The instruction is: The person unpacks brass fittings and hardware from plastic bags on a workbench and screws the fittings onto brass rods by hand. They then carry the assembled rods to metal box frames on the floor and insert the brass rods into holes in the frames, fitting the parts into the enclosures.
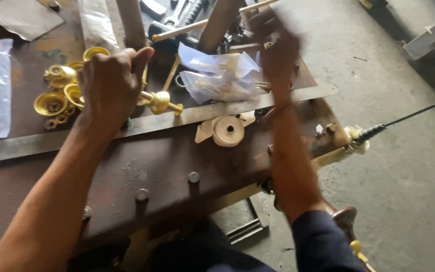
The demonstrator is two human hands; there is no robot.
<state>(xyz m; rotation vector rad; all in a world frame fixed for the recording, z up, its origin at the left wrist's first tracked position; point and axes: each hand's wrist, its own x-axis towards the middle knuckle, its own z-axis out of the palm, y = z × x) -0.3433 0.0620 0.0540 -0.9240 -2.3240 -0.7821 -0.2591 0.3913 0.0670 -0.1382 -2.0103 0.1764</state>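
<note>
A crumpled clear bag (220, 75) lies far behind. Left hand (111, 83) grips a gold fitting (161, 102); the blurry right hand (276, 48)'s grip is unclear.

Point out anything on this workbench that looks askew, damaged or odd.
The roll of tan tape lies with loose strips splayed beside it, partly unwound. The bench top is rusty. The left hand grips a brass fitting; the right hand is motion-blurred.

You are sitting over a rusty brown metal workbench (167, 161) with bolt heads (193, 177) showing near its front edge. Beyond it to the right, a grey, dusty concrete floor (404, 176) is stretching away in even daylight.
</note>
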